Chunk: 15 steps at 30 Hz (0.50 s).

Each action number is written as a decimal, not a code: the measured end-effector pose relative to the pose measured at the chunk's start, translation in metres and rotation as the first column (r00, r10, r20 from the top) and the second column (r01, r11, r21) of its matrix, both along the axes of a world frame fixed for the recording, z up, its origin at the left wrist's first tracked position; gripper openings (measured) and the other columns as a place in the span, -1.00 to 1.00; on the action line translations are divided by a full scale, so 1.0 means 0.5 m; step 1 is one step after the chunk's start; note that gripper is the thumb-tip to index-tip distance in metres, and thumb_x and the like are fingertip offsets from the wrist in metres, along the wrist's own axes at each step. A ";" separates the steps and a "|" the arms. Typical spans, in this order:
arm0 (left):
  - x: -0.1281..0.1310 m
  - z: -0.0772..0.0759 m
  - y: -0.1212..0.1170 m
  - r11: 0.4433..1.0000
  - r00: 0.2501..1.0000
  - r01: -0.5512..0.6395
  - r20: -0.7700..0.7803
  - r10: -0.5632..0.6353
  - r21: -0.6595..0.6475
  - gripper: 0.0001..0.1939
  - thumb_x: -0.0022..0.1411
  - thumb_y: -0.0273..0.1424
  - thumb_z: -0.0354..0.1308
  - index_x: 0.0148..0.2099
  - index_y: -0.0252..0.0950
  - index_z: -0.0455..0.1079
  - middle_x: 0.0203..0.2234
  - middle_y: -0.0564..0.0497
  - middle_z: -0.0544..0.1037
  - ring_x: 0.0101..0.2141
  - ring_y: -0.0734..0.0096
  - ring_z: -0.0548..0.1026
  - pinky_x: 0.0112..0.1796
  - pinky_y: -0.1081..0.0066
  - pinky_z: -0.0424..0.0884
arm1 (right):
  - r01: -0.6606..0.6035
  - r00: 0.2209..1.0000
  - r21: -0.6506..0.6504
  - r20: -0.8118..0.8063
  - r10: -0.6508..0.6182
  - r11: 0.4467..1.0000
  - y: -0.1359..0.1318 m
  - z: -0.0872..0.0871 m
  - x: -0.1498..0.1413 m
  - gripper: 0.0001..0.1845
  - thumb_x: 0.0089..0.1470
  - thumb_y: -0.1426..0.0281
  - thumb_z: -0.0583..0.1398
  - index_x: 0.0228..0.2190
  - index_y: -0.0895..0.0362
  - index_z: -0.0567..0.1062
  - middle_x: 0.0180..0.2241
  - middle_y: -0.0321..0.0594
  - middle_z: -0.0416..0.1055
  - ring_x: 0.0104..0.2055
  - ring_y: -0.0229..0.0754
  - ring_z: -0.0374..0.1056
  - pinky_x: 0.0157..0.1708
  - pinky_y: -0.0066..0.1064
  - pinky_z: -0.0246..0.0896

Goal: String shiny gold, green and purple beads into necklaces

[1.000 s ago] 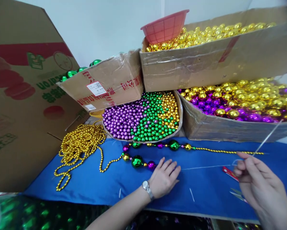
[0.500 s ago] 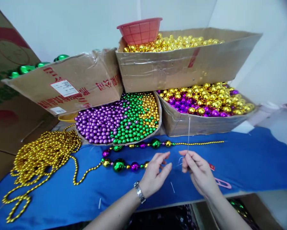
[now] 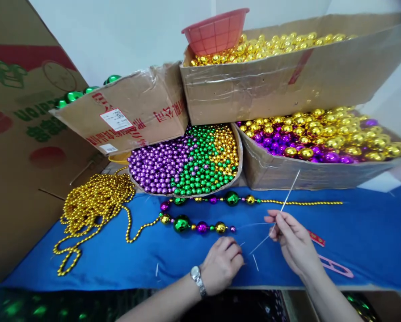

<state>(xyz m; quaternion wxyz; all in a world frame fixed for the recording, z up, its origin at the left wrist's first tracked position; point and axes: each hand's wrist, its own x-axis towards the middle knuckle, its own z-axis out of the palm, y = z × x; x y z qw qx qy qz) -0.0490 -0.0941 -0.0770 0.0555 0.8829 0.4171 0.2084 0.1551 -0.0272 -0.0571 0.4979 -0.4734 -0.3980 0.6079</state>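
My right hand (image 3: 292,237) pinches a thin, straight white needle-like stick (image 3: 290,191), which points up and to the right. Fine white thread (image 3: 254,224) runs from those fingers left to the last small bead of a bead strand (image 3: 182,223). This strand has green, gold and purple balls of mixed sizes and lies bent double on the blue cloth. A second length of thread slants down from my right fingers toward my left hand (image 3: 223,264). The left fingers are curled closed just below the strand's end, seemingly on this thread; their tips are partly hidden.
Behind the strand stand a tub of small purple, green and gold beads (image 3: 160,172) and boxes of larger balls (image 3: 287,174). A gold bead chain (image 3: 98,201) is heaped at left. A red item (image 3: 316,238) and pink-handled tool (image 3: 336,266) lie at right. Thread scraps dot the cloth (image 3: 120,264).
My left hand has left the strand, uncovering its gold ball and small end bead, and its fingers have curled closed. My right hand has come nearer the left, still holding the stick. The view has swung.
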 end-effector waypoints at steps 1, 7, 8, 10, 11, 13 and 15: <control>-0.012 -0.010 -0.008 1.000 0.999 -0.004 -0.041 0.004 -0.003 -0.91 0.25 -0.43 0.01 -0.29 -0.31 0.31 -0.28 -0.01 0.45 -0.14 0.32 0.30 -0.15 0.31 0.26 | 0.003 1.000 -0.019 -0.013 -0.004 1.000 0.003 -0.004 -0.002 -0.66 0.08 0.16 0.18 -0.16 0.09 0.42 -0.29 -0.18 0.42 -0.48 -0.34 0.22 -0.52 -0.52 0.12; -0.056 -0.018 -0.033 0.999 0.991 0.009 -0.134 -0.014 -0.033 -0.91 0.21 -0.40 0.06 -0.33 -0.30 0.30 -0.28 -0.02 0.43 -0.14 0.29 0.31 -0.12 0.23 0.26 | 0.015 1.000 -0.049 -0.022 -0.017 0.999 0.010 -0.012 -0.006 -0.66 0.06 0.18 0.21 -0.17 0.12 0.44 -0.38 -0.23 0.41 -0.57 -0.44 0.08 -0.58 -0.59 0.00; -0.057 -0.014 -0.032 1.000 0.992 -0.002 -0.123 -0.001 -0.029 -0.89 0.21 -0.37 0.05 -0.33 -0.30 0.31 -0.27 -0.03 0.43 -0.14 0.27 0.31 -0.11 0.21 0.26 | -0.006 0.998 -0.067 -0.063 0.002 0.998 0.009 -0.010 -0.009 -0.67 0.07 0.19 0.20 -0.16 0.11 0.44 -0.41 -0.26 0.38 -0.59 -0.45 0.05 -0.61 -0.60 -0.03; -0.050 -0.004 -0.023 0.999 0.996 -0.033 -0.082 0.032 -0.015 -0.84 0.21 -0.31 0.04 -0.29 -0.30 0.34 -0.21 -0.08 0.43 -0.11 0.22 0.32 -0.10 0.18 0.28 | -0.053 0.986 -0.105 -0.162 0.036 0.993 0.004 -0.001 -0.016 -0.68 0.08 0.20 0.20 -0.15 0.09 0.42 -0.49 -0.33 0.30 -0.60 -0.45 0.05 -0.63 -0.60 -0.06; -0.044 0.000 -0.016 0.999 0.997 -0.054 -0.062 0.054 -0.002 -0.80 0.22 -0.29 0.03 -0.22 -0.30 0.36 -0.17 -0.10 0.43 -0.09 0.19 0.31 -0.08 0.16 0.28 | -0.072 0.978 -0.116 -0.203 0.047 0.991 0.000 0.004 -0.020 -0.69 0.08 0.20 0.19 -0.16 0.08 0.42 -0.52 -0.35 0.25 -0.58 -0.43 0.07 -0.62 -0.59 -0.03; -0.028 0.003 0.004 0.993 0.992 -0.111 -0.049 0.113 0.034 -0.71 0.23 -0.29 0.00 -0.05 -0.30 0.33 -0.07 -0.13 0.40 -0.03 0.16 0.29 -0.02 0.12 0.25 | -0.086 0.969 -0.117 -0.242 0.055 0.989 -0.008 0.014 -0.027 -0.72 0.09 0.22 0.18 -0.17 0.09 0.43 -0.56 -0.37 0.17 -0.55 -0.40 0.10 -0.57 -0.58 0.03; -0.012 -0.001 0.025 0.982 0.980 -0.172 -0.085 0.179 0.084 -0.63 0.26 -0.33 -0.04 0.09 -0.29 0.24 0.02 -0.14 0.36 0.05 0.14 0.24 0.05 0.07 0.18 | -0.084 0.968 -0.105 -0.246 0.056 0.991 -0.015 0.021 -0.030 -0.73 0.11 0.23 0.17 -0.19 0.10 0.43 -0.57 -0.37 0.14 -0.53 -0.38 0.10 -0.54 -0.56 0.07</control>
